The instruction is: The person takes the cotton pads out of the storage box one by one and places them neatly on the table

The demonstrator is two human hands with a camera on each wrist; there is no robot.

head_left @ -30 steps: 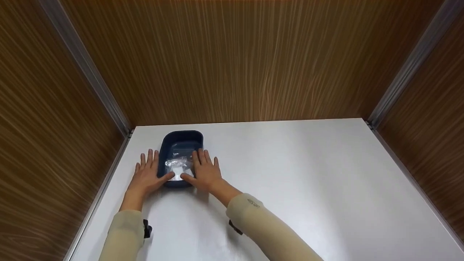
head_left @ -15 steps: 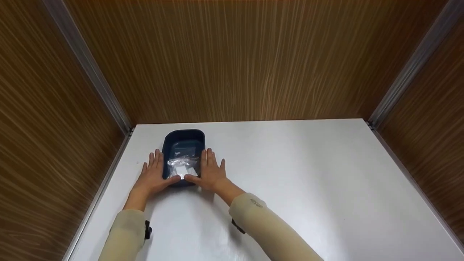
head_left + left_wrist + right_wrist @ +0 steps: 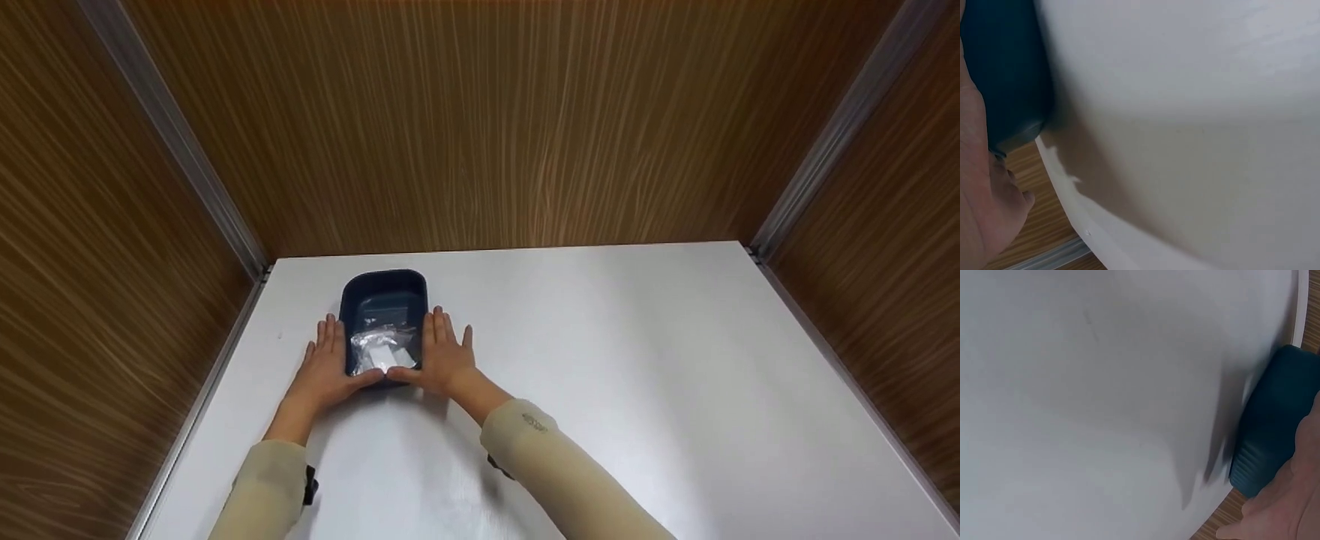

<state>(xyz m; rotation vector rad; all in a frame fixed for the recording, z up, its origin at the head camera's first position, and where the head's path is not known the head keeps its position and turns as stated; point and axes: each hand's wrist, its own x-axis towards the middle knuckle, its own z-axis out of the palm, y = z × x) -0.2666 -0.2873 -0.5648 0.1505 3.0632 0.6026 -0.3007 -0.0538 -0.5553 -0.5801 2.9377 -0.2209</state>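
Although the change over the last second is slight, we can see that the dark blue container (image 3: 384,283) has shifted a little to the right across the white table (image 3: 600,360), and both hands have moved along with it. It is near the table's far left corner, short of the wood-grain back panel (image 3: 487,127). Our left hand (image 3: 328,369) lies against its left side and our right hand (image 3: 445,366) against its right; on each, the fingers are straight, pointing away from us and curled round nothing, while the thumb reaches inward along the near end. Those thumb tips have drawn closer and now all but meet, though we cannot tell whether they touch. Inside, toward the near end, the clear plastic bag (image 3: 375,339) with its white pieces (image 3: 381,358) has travelled with the container and seems to lie much as it did. We take this to mean that the container is being nudged sideways between two flat hands, its load undisturbed. Whether its base sits fully on the table we cannot tell, since shadows and hands mask the lower edge.
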